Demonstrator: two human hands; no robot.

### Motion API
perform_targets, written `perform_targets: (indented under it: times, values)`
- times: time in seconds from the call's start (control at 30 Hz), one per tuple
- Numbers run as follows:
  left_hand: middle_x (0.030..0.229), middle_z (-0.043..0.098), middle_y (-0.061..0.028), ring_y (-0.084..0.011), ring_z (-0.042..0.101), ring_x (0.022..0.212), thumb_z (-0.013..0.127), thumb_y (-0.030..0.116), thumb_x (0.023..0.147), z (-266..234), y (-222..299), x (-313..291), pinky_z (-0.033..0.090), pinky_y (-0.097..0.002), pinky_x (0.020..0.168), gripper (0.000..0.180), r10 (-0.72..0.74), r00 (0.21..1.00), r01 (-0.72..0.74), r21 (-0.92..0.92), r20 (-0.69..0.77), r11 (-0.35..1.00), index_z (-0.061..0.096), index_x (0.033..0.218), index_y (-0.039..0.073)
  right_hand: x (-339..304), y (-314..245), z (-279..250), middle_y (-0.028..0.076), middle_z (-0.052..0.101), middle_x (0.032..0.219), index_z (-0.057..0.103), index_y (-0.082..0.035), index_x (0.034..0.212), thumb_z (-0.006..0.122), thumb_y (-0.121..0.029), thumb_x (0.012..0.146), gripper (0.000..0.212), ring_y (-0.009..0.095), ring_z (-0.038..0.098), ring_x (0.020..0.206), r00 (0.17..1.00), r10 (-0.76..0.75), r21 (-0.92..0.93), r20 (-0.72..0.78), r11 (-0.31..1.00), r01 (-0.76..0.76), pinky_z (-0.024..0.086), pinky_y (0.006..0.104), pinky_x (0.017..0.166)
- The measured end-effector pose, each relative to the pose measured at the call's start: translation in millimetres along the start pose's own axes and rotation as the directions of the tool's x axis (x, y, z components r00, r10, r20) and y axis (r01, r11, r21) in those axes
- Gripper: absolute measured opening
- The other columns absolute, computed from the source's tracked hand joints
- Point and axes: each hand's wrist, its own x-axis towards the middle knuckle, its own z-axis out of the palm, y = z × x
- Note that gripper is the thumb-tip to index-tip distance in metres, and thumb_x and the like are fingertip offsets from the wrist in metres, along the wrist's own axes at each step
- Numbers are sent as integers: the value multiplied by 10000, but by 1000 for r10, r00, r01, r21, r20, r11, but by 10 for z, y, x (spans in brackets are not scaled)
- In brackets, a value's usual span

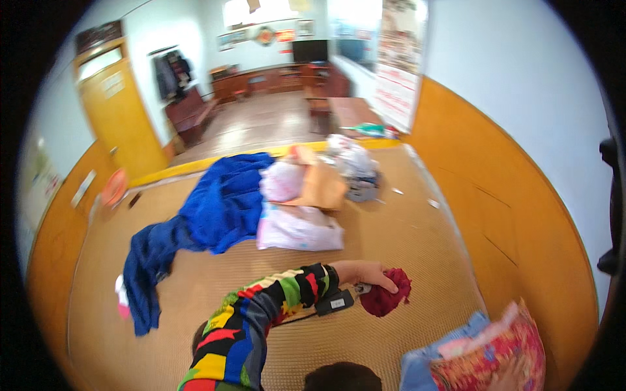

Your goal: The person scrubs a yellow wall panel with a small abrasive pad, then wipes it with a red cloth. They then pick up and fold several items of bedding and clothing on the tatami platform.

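My left hand [366,274], at the end of an arm in a multicoloured patterned sleeve, reaches across to the right. Its fingers are closed on a crumpled dark red cloth [386,296] just above the woven mat. Beside that wrist is a small black box [334,303] with a white label and a dark cord. At the lower right, my right hand [508,376] lies flat with fingers spread on a red floral-patterned fabric bundle [489,355]. Light blue fabric [424,352] pokes out along the bundle's left side. The right hand is partly cut off by the lower edge.
A tan mat [222,287] covers the raised platform. Further off lie a blue blanket [222,202], dark blue trousers [153,260], a pale pillow [300,228], an orange-tan cloth [323,189] and plastic bags [352,156]. An orange basin [114,188] stands at the left edge.
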Motion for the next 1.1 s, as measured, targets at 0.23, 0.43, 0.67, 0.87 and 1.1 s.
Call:
perform_targets:
  times: [0.23, 0.43, 0.67, 0.87, 1.1]
  values:
    - [997, 669, -53, -172, 652, 836, 675, 251, 837, -1359, -1408, -2321, 544, -328, 724, 363, 46, 969, -86, -153, -245, 985, 581, 1137, 69, 595, -1937, 651, 195, 622, 1134, 584, -28, 1174, 713, -93, 735, 462, 360, 581, 1066, 701, -676, 66, 226, 729, 681, 426, 414, 950]
    - [873, 660, -18, -140, 618, 716, 665, 252, 846, -1463, -3588, -4084, 501, -302, 618, 301, -296, 818, 45, -458, -494, 888, 598, 1096, 99, 483, -4440, 2104, 203, 630, 1104, 586, -49, 1196, 682, -142, 779, 438, 366, 595, 1024, 206, -854, 367, 478, 408, 836, 482, 411, 869]
    - [1143, 621, -239, -364, 604, 1009, 576, 690, 773, -1202, -5500, -5193, 469, -404, 872, 871, -459, 562, 562, -90, -687, 822, 562, 1197, -70, -987, -6537, 3644, 185, 655, 1062, 603, -83, 1200, 603, -183, 812, 401, 352, 616, 993, -118, -796, 465, 594, 220, 857, 484, 424, 866]
    - [919, 681, -125, -176, 651, 703, 738, 319, 792, -1035, -5861, -5950, 530, -297, 600, 406, -562, 170, 5, -569, -810, 822, 672, 1089, 51, -2187, -7948, 4364, 237, 512, 1302, 480, -43, 1312, 646, -183, 801, 555, 367, 517, 1177, -274, -884, 609, 379, 15, 793, 427, 413, 983]
    - [1338, 439, -197, -367, 490, 1192, 764, 135, 705, -1559, -5684, -6912, 450, -394, 974, 647, 150, -697, 368, -170, -701, 914, 502, 1293, 69, -3135, -9421, 5107, 229, 305, 1454, 301, -76, 1425, 809, -218, 655, 933, 412, 378, 1289, -150, -965, 441, 216, -41, 897, 403, 455, 993]
